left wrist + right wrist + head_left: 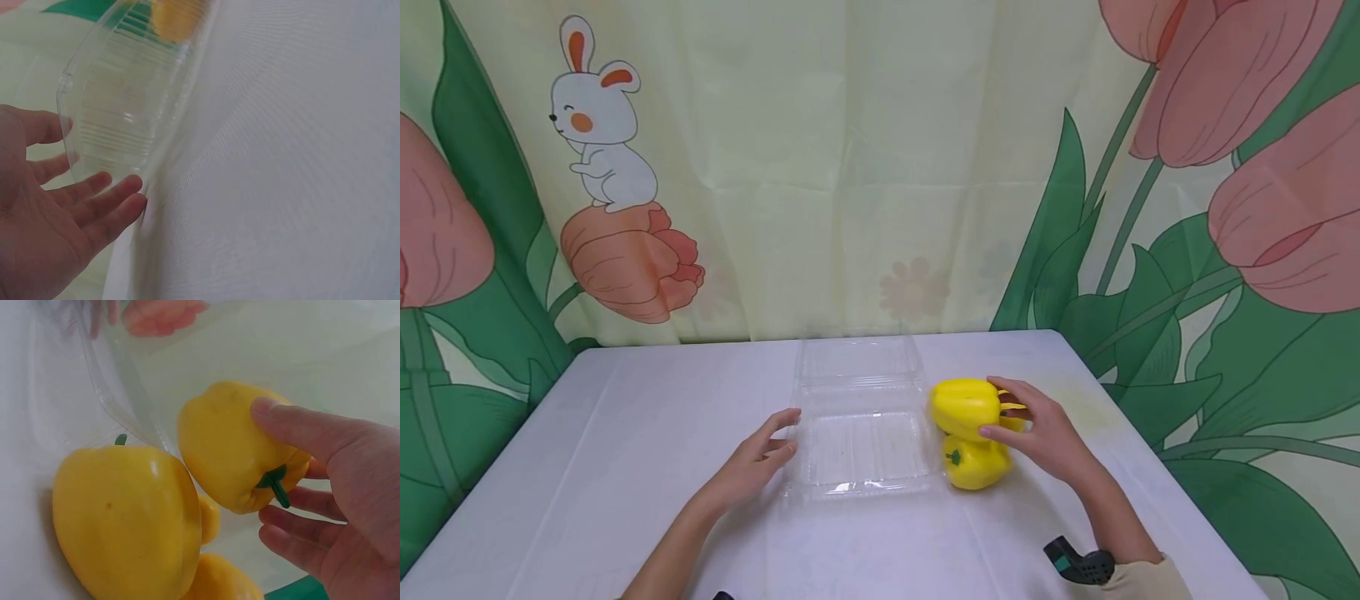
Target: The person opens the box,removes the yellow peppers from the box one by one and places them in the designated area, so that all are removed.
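My right hand (1047, 427) holds a yellow bell pepper (958, 402) with a green stem, thumb on one side and fingers on the other. In the right wrist view this pepper (225, 444) is raised above another yellow bell pepper (122, 519), which lies on the table. Part of a further yellow pepper (226, 582) shows at the bottom of that view. A clear plastic clamshell box (865, 486) lies unfolded, its lid toward the curtain. My left hand (747, 463) is at the box's left edge, fingers spread and loosely bent; some fingertips show through the clear wall in the left wrist view.
A white cloth covers the table (625, 475). Behind it hangs a curtain (850, 167) printed with tulips and a rabbit. The peppers stand close against the box's right side. A black device (1078, 562) is strapped on the right wrist.
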Tool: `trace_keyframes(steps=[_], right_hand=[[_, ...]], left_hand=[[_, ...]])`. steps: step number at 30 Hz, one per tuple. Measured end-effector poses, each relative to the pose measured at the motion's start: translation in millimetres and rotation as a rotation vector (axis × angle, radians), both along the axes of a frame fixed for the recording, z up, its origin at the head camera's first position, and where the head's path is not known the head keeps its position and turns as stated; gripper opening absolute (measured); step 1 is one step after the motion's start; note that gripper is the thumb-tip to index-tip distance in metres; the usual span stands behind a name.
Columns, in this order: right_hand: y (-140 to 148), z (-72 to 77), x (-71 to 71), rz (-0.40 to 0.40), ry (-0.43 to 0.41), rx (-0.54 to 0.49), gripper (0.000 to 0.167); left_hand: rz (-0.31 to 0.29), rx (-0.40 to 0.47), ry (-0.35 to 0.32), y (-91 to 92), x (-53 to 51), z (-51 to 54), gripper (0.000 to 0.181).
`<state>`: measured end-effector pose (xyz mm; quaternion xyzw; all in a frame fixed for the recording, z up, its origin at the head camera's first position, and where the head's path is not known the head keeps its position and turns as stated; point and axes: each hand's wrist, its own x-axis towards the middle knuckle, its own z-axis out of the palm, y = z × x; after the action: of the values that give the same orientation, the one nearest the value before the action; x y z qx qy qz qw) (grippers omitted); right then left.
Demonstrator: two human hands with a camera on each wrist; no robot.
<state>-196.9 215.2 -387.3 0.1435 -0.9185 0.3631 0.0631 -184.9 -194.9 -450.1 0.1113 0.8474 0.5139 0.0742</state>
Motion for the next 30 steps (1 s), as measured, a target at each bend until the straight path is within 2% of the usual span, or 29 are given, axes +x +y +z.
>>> trace_keyframes(steps=[16, 30], right_hand=[[18.7, -3.8, 3.5, -0.023, 0.037, 0.027, 0.073], [28.4, -1.5, 8.0, -0.042, 0.032, 0.037, 0.074]], left_hand=[[0.0, 0.003, -0.012, -0.2, 0.6, 1.5, 0.051], [-0.013, -0.008, 0.02, -0.6, -0.7, -1.6, 0.05]])
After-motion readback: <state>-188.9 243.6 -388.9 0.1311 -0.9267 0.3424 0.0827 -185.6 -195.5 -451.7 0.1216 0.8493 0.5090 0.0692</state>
